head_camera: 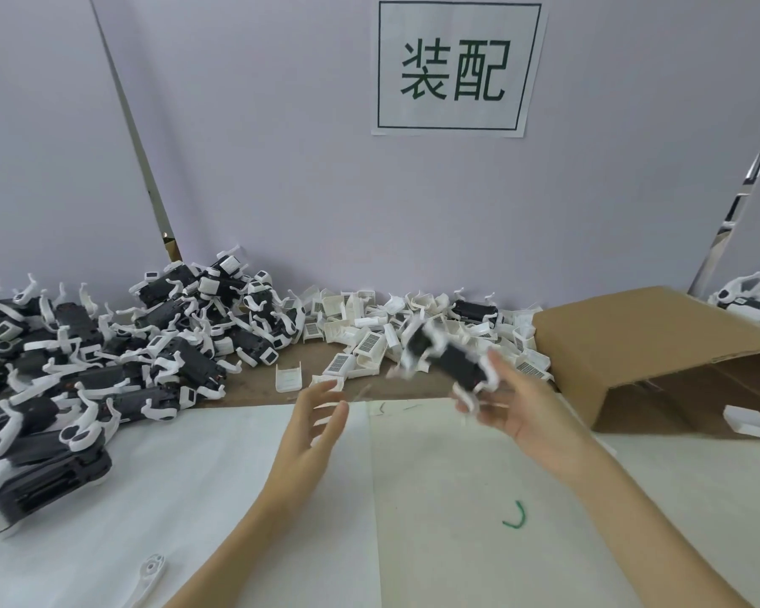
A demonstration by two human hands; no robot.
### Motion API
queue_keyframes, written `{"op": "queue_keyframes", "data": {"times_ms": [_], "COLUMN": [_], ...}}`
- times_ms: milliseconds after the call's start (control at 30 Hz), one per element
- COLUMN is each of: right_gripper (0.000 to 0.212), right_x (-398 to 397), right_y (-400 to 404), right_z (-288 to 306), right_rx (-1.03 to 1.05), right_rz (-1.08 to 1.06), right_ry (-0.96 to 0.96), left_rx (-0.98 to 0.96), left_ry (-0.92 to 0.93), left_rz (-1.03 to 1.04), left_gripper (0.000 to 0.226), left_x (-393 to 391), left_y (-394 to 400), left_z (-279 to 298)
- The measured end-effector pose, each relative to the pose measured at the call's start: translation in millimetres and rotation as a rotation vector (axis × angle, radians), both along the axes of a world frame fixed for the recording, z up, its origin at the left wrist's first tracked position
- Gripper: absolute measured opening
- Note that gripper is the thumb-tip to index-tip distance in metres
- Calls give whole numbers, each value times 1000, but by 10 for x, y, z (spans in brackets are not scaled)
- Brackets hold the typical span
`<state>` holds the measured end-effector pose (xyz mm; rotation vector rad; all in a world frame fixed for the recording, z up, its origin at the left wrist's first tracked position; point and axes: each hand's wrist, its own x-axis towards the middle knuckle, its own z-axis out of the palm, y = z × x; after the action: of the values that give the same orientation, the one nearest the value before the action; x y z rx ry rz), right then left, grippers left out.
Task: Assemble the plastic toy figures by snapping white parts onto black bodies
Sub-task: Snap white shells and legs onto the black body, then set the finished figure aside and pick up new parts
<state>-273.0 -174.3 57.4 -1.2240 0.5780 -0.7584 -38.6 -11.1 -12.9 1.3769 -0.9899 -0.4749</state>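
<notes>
Honestly, the right hand (518, 410) only loosely grasps the blurred black-and-white figure (450, 357) at centre-right, the left hand (317, 414) hangs open and empty; a careless swing could drop it among the far white parts (369, 340).

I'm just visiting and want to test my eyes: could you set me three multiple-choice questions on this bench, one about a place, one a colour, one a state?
1. Where is the heap of black-and-white figures?
A. Left of the bench
B. Inside the box
C. On the wall

2. What colour is the bent wire scrap?
A. Red
B. Green
C. Yellow

3. What is the left hand doing?
A. Gripping a figure
B. Pressing the sign
C. Open, holding nothing

Answers:
A, the heap of figures fills the left side.
B, the wire scrap is green.
C, the left hand has spread fingers; the right hand has the blurred figure.
</notes>
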Motion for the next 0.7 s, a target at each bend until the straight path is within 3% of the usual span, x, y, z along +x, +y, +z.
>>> {"op": "queue_keyframes", "data": {"times_ms": [100,167,200,300,500,600,700], "right_gripper": [23,43,57,72,51,38,36], "right_x": [-241,-406,-460,-485,-288,-183,-140], "right_y": [-405,-676,-793,-921,-551,-393,-355], "right_z": [319,506,549,468,-236,-503,-597], "right_rx": [210,277,322,315,431,510,536], "right_rz": [-9,-62,-92,-55,23,7,-6], "right_ry": [-558,-882,-952,-805,-564,-528,-494], "left_rx": [43,74,86,93,129,151,250], "left_ry": [-36,-114,-157,-285,-608,-679,-737], "left_rz": [21,11,5,6,93,254,454], "left_gripper": [28,22,18,13,11,6,17], "left_x": [-17,-42,-55,-84,-42,2,145], "left_y": [6,-3,-12,-39,-85,-137,-226], "left_z": [14,13,3,-14,-109,-196,-225]}}
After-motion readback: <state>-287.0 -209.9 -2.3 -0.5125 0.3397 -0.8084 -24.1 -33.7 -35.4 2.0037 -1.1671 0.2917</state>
